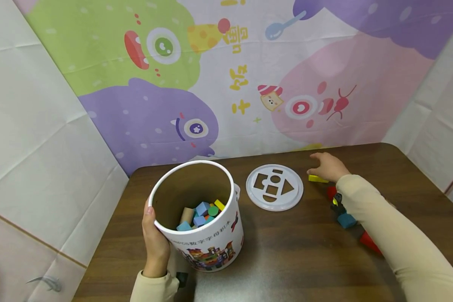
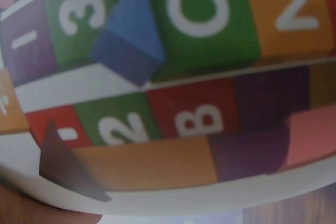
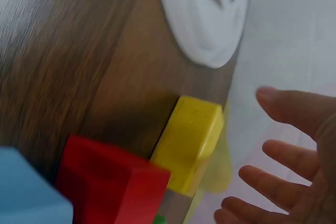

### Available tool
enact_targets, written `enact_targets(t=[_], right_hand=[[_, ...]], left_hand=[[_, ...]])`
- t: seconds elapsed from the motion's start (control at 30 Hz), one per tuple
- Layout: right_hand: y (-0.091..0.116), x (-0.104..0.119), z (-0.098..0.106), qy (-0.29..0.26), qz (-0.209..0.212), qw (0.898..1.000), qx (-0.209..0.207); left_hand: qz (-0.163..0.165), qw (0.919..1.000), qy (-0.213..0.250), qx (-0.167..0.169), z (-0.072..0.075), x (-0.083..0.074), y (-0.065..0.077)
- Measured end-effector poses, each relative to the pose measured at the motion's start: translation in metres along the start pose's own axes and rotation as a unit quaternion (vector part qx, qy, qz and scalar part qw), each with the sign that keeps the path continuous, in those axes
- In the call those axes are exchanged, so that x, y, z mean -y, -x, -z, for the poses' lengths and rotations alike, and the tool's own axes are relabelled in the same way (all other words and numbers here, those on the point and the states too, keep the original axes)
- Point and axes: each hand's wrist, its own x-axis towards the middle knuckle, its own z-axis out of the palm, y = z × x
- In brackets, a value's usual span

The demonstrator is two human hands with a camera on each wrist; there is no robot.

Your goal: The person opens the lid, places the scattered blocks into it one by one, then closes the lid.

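On the left of the head view, my left hand (image 1: pixel 156 243) holds a white bucket (image 1: pixel 238 230) at its left side, thumb at the rim and the other fingers mostly hidden. Several coloured wooden blocks (image 1: pixel 203 208) lie in the bucket. The left wrist view is filled by the bucket's printed wall (image 2: pixel 205 19). My right hand (image 1: pixel 329 167), fingers spread and holding nothing, hovers by a yellow block (image 1: pixel 318 179) at the table's far side. In the right wrist view a gap separates the fingers (image 3: pixel 278 182) from the yellow block (image 3: pixel 189 140). A red block (image 3: pixel 105 177) stands beside it.
A white lid (image 1: pixel 287 201) with shaped cutouts lies right of the bucket on the brown table (image 1: pixel 287 260). Under the right forearm are a blue block (image 1: pixel 346 220) and another red block (image 1: pixel 370 242), partly hidden. A cartoon-printed cloth (image 1: pixel 241 126) hangs behind the table.
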Motion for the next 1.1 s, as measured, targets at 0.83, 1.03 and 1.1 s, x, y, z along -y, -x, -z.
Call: enact_targets(t=[0.83, 1.03, 1.1], right_hand=[[-0.006, -0.016, -0.017, 0.075, -0.021, 0.997, 0.003], [-0.004, -0.005, -0.011, 0.067, 0.007, 0.998, -0.006], [-0.002, 0.004, -0.007, 0.063, 0.022, 0.998, -0.013]], left_hand=[[-0.007, 1.0, 0.007, 0.002, 0.0, 0.001, -0.001], [-0.003, 1.0, 0.0, -0.005, 0.0, 0.002, -0.001], [-0.001, 1.0, 0.002, -0.007, 0.0, 0.003, -0.001]])
